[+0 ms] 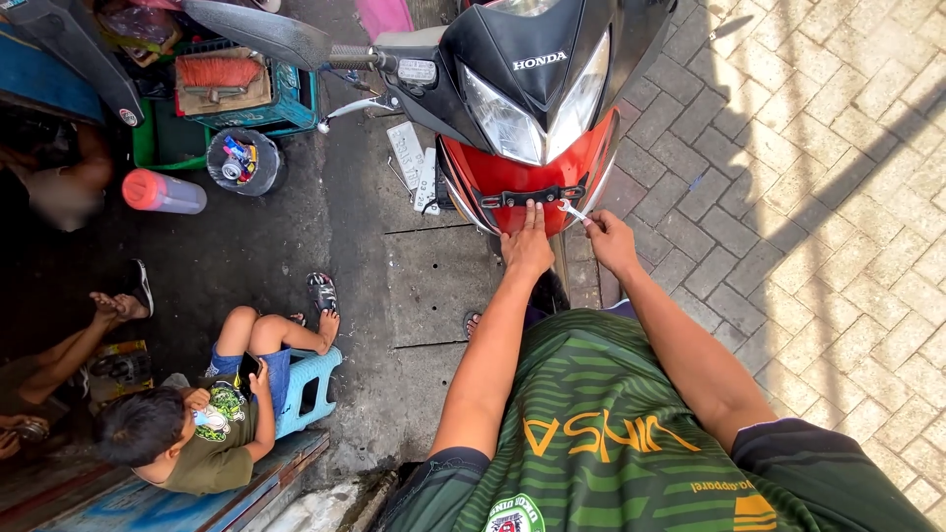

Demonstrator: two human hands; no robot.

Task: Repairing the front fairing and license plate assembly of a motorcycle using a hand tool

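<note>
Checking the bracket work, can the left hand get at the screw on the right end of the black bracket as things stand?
Probably not directly: the right hand already holds a screwdriver at that end of the black bracket, while the left hand presses its middle.

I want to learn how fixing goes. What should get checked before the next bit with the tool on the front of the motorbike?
1. Left hand steadies the black bracket: ok, fingertips press on it.
2. Right hand grips the small tool: ok.
3. Tool tip seated on the bracket's right end: cannot tell, too small.
4. Red front panel free of cracks: cannot tell.
5. Motorbike upright on the paving: ok; its stand is hidden.
6. Seated child well away from the tool: ok.
</note>
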